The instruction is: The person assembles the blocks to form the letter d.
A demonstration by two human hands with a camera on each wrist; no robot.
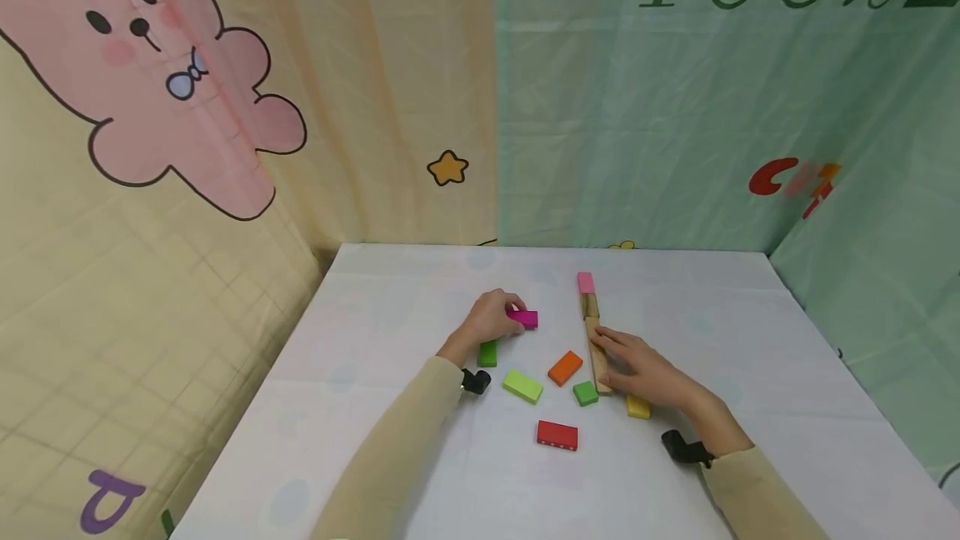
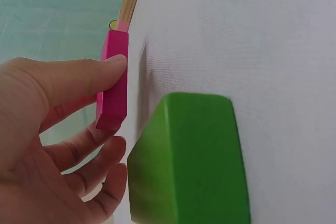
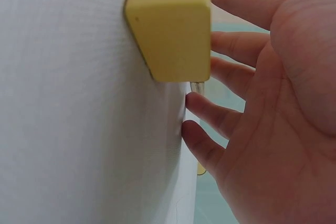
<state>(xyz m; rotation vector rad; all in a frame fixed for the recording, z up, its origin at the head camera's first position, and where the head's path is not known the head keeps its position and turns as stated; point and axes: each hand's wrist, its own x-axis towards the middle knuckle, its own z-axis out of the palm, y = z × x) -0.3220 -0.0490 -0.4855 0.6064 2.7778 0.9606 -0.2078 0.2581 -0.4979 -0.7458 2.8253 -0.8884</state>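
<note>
My left hand [image 1: 491,317] pinches a magenta block [image 1: 527,319] between thumb and fingers. In the left wrist view the magenta block [image 2: 114,80] stands out past the thumb, a shadow on the cloth beside it. A dark green block [image 1: 488,354] lies beneath that hand, large in the left wrist view. My right hand [image 1: 643,369] rests its fingertips along a long wooden strip [image 1: 597,348], fingers slightly bent. A shorter wooden block [image 1: 590,305] and a pink block [image 1: 586,282] continue the strip in a line away from me. Near the right palm sits a yellow block [image 3: 170,30], partly hiding the thumb.
Between the hands lie an orange block [image 1: 565,367], a lime block [image 1: 522,386] and a small green block [image 1: 586,393] close to the strip's near end. A red block [image 1: 557,435] lies nearer me. The white table [image 1: 375,298] meets printed curtains [image 1: 405,90] behind.
</note>
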